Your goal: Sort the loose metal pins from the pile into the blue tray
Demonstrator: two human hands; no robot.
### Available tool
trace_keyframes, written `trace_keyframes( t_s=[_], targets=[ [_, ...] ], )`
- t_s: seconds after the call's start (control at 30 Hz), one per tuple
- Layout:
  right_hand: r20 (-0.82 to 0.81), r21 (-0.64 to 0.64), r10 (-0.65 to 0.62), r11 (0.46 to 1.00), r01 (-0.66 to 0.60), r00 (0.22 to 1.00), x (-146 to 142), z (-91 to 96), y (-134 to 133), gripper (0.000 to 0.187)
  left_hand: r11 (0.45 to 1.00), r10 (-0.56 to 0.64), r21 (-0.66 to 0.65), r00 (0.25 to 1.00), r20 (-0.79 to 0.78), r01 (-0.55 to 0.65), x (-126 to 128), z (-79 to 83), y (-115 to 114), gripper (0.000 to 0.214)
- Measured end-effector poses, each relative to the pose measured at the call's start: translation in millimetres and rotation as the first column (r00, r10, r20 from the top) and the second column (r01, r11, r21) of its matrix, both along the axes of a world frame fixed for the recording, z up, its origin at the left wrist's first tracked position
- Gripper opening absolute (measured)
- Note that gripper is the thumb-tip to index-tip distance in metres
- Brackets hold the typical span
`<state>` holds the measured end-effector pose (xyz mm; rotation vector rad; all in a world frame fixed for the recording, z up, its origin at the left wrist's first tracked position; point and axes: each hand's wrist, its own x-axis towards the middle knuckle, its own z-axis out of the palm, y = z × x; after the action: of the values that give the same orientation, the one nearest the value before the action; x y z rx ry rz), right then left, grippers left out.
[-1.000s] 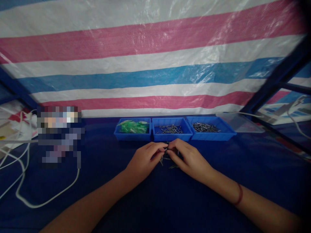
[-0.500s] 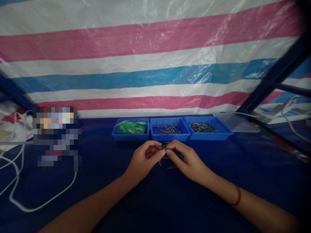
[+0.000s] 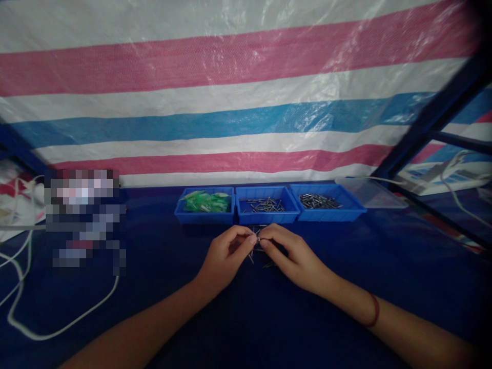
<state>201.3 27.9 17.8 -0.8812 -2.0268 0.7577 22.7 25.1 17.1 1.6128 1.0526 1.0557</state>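
My left hand [image 3: 227,252] and my right hand [image 3: 292,252] meet above the table, thumbs and index fingers pinched close together. Between the fingertips is a small metallic piece [image 3: 258,239], mostly covered and too small to name. Under and around the fingers lie several thin metal pins [image 3: 251,257] on the dark blue tabletop. Just beyond the hands stand three blue bins: the left bin [image 3: 203,219] holds green plastic packets [image 3: 205,201], the middle bin [image 3: 265,219] some loose metal pins [image 3: 268,205], and the right bin [image 3: 334,214] a denser heap of short metal pins [image 3: 318,200].
A clear plastic lid [image 3: 380,195] lies right of the bins. White cables [image 3: 77,328] loop over the left side of the table [image 3: 246,328], near a pixelated area. A striped sheet [image 3: 230,118] hangs behind, with a blue frame post [image 3: 430,118] at right.
Both hands stay pinched together in nearly the same place, with slight finger shifts at the small piece. The whole view has shifted a little, so the bins appear slightly further left.
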Motion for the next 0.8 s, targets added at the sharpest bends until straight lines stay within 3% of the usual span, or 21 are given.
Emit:
trace_keyframes(
  t_s=[0.6,0.8],
  targets=[
    [-0.084,0.059,-0.112,0.991,0.117,0.99,3.6,-0.7,0.6,0.004,1.0,-0.01,0.028,0.998,-0.066,0.012,1.4,1.8,-1.1,0.012],
    [-0.096,0.119,-0.089,0.988,0.1,0.991,4.2,2.0,-0.5,0.004,0.998,-0.05,0.025,0.988,-0.148,0.054,4.3,4.2,-1.8,0.014]
  ],
)
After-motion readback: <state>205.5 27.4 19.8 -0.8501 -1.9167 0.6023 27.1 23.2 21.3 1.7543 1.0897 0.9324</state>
